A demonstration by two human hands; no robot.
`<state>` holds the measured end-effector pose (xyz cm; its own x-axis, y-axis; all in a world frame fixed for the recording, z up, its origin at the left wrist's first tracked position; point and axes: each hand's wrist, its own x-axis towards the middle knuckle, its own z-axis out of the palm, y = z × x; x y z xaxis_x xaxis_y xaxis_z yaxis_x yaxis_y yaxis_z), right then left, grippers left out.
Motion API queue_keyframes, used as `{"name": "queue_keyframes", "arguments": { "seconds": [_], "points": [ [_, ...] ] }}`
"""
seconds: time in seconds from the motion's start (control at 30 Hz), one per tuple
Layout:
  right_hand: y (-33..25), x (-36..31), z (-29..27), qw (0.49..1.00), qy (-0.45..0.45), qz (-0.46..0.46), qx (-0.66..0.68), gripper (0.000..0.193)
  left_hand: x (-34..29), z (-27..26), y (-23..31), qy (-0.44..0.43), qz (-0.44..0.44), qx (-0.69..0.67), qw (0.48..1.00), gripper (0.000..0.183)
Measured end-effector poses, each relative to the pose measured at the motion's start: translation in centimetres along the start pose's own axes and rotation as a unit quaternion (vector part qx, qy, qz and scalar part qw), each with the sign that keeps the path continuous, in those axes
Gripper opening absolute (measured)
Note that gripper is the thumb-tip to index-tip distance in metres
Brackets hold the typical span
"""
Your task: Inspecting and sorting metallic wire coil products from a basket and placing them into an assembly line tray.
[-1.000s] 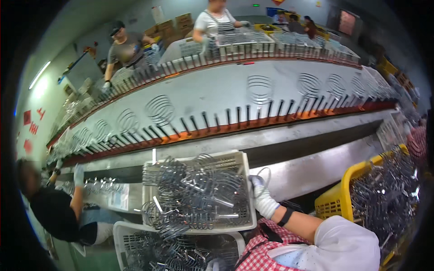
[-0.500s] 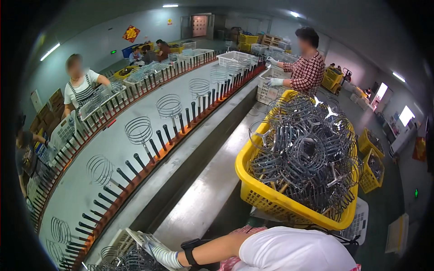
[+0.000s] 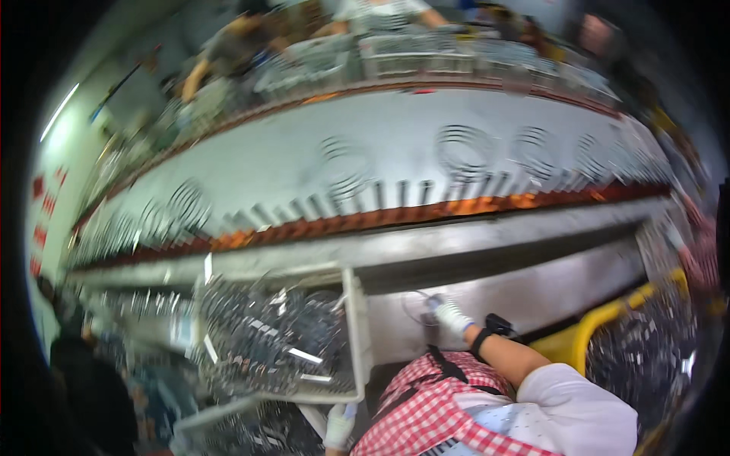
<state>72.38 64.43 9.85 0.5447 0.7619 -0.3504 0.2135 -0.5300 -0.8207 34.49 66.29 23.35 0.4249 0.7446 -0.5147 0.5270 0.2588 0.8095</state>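
- Your right hand is by a wire ring.
- Your left hand is by a white basket.
- I can't tell if your fingers pinch.
- Red writing looks blurry.

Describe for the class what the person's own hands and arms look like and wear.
The right hand wears a white glove, greyish at the fingers and faintly striped; a black band circles that wrist, and a white sleeve leaves the forearm bare. The left hand also has a white glove, greyish at the fingers; its sleeve is out of view.
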Motion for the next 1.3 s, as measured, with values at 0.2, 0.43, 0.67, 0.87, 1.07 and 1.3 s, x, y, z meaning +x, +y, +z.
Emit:
{"name": "queue_keyframes", "arguments": {
  "seconds": [0.2, 0.43, 0.67, 0.87, 1.07, 1.3],
  "points": [
    [1.8, 2.4, 0.4, 0.988, -0.010, -0.001, -0.153, 0.024, -2.9, 2.0, 3.7, 0.091, -0.121, -0.177, 0.972, 0.031],
    [3.0, 3.4, -0.5, 0.998, -0.031, 0.022, -0.057, 0.037, -9.1, 2.9, -3.1, 0.351, -0.042, -0.090, 0.931, 0.020],
    [-2.4, -0.1, -3.2, 0.974, -0.059, 0.074, -0.205, 0.062, -20.5, 0.4, -10.0, 0.412, -0.374, 0.195, 0.808, 0.082],
    [-3.5, -2.6, -0.9, 0.975, -0.003, 0.100, -0.198, 0.065, -22.4, -0.9, -19.2, 0.193, -0.310, 0.394, 0.843, 0.064],
    [-4.8, -7.8, -2.8, 0.982, 0.081, 0.100, -0.138, 0.069, -13.0, -5.9, -9.2, 0.141, -0.146, 0.229, 0.952, 0.057],
    [-6.4, -11.5, 2.6, 0.987, 0.023, 0.008, -0.158, 0.057, -4.2, -9.4, 4.1, -0.040, -0.008, -0.014, 0.999, 0.049]
  ]
}}
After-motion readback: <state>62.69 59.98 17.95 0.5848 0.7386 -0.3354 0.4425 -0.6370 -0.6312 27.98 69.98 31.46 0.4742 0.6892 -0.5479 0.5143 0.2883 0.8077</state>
